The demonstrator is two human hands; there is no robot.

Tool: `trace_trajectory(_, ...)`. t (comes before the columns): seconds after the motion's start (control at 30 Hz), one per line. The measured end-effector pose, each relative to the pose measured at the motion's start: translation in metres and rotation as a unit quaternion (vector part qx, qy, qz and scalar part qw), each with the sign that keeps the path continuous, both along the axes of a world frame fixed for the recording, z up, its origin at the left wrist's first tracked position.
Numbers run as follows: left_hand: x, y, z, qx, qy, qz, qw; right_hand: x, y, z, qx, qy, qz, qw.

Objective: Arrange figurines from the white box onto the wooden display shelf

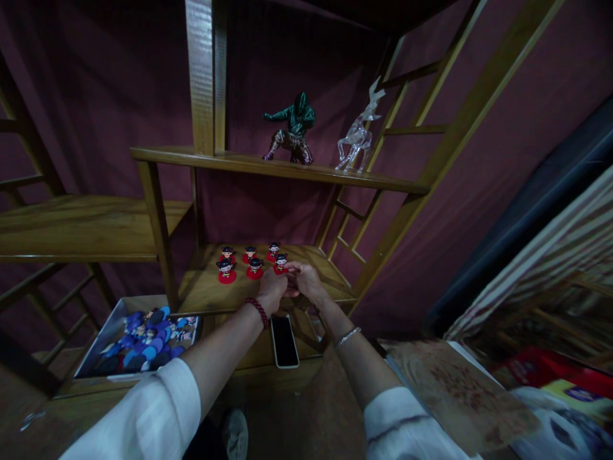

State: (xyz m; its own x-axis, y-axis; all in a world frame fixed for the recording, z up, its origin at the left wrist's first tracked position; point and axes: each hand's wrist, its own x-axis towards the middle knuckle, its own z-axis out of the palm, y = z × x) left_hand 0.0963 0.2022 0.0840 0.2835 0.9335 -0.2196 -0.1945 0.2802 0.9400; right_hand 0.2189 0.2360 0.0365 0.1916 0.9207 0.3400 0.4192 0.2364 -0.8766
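Note:
My left hand [274,287] and my right hand [305,279] meet over the front edge of a low wooden shelf [201,297]. Between them is a small figurine [281,261] with black hair and a red base. The right fingertips pinch at its side. The left fingers curl close around its base, partly hidden by the back of that hand. Other figurines of the same kind stand upright to the left in two rows, among them a front-left figurine [225,271], a front-middle figurine [255,268] and a back-right figurine [274,250].
Below left, an open box [90,348] holds many blue and purple figurines [143,338]. A phone [284,342] lies below my hands. On the upper shelf [249,165] stand a dark green crouching statue [297,121] and a clear deer ornament [358,137]. Wooden posts frame the shelf.

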Motion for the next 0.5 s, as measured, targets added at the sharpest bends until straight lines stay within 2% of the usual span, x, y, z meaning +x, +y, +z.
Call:
trace_trajectory(0.2,0.0022,0.0030,-0.0053,0.007,0.012,-0.002,1.000,-0.0001,0.0002,0.0019,-0.030,-0.047,0.009,0.998)
trace_trajectory(0.5,-0.0020,-0.0019,-0.0022,0.010,0.006,0.002,1.000,0.0003,-0.0019,0.0015,-0.015,-0.078,0.009,0.997)
